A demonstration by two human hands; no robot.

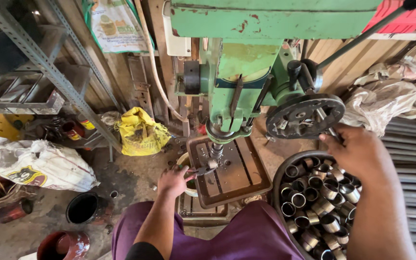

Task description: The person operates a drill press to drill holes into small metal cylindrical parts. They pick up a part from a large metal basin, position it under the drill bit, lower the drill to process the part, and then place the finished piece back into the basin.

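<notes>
Holding: left hand (173,180) pinches a small metal ring (211,164) with pliers (199,170) on the drill table (246,175), under the spindle (216,150).
Right hand (357,151): closed on a feed handle spoke (327,124), right.
Handling: ring likely rigid, light, slippery; grip by its outer wall.
Stock: basin of rings (314,202), near right.

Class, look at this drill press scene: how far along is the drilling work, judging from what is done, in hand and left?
Done: cannot tell; no drilled pieces show as a separate lot. In hand: the left hand steadies a small metal piece on the press table under the drill bit, while the right hand grips a feed handle. Left: seemingly much, as the tub is full of metal rings.
</notes>
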